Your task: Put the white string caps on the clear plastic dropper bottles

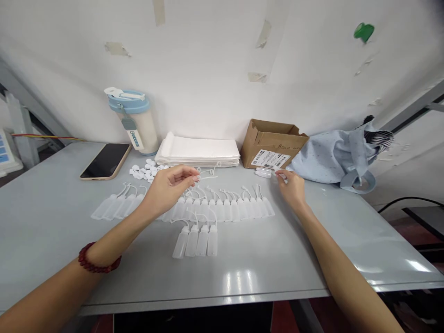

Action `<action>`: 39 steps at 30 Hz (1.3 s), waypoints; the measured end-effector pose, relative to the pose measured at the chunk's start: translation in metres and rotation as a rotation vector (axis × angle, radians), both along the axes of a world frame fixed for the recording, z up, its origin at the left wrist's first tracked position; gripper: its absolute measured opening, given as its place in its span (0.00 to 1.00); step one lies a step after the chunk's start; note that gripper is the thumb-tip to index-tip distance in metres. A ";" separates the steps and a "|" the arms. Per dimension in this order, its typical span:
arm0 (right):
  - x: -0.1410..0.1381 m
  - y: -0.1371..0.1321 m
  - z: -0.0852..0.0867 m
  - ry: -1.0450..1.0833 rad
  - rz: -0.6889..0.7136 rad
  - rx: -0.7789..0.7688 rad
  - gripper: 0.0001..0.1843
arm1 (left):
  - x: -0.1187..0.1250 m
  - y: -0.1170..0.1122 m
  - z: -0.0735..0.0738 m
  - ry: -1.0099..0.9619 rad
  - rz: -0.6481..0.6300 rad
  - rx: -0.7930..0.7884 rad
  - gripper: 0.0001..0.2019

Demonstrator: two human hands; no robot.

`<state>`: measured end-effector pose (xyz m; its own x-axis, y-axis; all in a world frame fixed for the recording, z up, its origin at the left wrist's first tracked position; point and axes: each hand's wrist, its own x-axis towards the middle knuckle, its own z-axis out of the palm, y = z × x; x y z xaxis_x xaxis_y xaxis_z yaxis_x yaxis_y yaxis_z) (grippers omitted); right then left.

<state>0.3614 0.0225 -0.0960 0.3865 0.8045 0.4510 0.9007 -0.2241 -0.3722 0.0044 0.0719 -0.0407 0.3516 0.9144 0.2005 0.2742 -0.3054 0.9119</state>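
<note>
Grey work table (45, 259) carries rows of translucent squeeze bottles (222, 210) with thin curved nozzles (215, 192), loose white caps (144, 170) beside them. Left hand (169, 188) hovers above the row, fingers nearly closed, perhaps pinching a thin white tube (208, 175); right hand (291, 187) pinches a small white piece (282, 176) just beside a lone bottle (263, 173). Risk: a hand dropped low could snag nozzles, dragging bottles out of line.

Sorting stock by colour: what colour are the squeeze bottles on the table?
The squeeze bottles are translucent milky white, clearest in the head view.
</note>
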 end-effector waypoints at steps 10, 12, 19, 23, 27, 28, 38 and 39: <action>-0.063 -0.021 0.031 0.475 0.209 0.215 0.11 | 0.004 -0.007 -0.001 -0.337 -0.161 -0.316 0.11; -0.085 -0.028 0.034 0.653 0.324 0.179 0.13 | 0.007 -0.011 0.000 -0.386 -0.192 -0.362 0.12; -0.141 -0.051 0.042 0.853 0.579 -0.075 0.12 | 0.015 -0.024 0.002 -0.439 -0.195 -0.431 0.09; -0.150 -0.059 0.044 0.846 0.591 -0.123 0.10 | 0.018 -0.029 0.003 -0.433 -0.191 -0.430 0.09; -0.151 -0.061 0.044 0.885 0.604 -0.123 0.10 | 0.019 -0.032 0.004 -0.407 -0.220 -0.422 0.10; -0.151 -0.061 0.044 0.891 0.606 -0.115 0.10 | 0.020 -0.032 0.003 -0.401 -0.226 -0.420 0.10; -0.153 -0.062 0.038 0.936 0.636 -0.067 0.09 | 0.022 -0.034 -0.007 -0.327 -0.286 -0.376 0.10; -0.153 -0.062 0.038 0.931 0.633 -0.062 0.09 | 0.022 -0.035 -0.007 -0.311 -0.289 -0.361 0.10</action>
<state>0.2086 -0.0398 -0.0581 0.0663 0.9860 0.1529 0.2365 0.1333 -0.9624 0.0261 0.0372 -0.0475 0.5722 0.8196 0.0272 -0.0736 0.0183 0.9971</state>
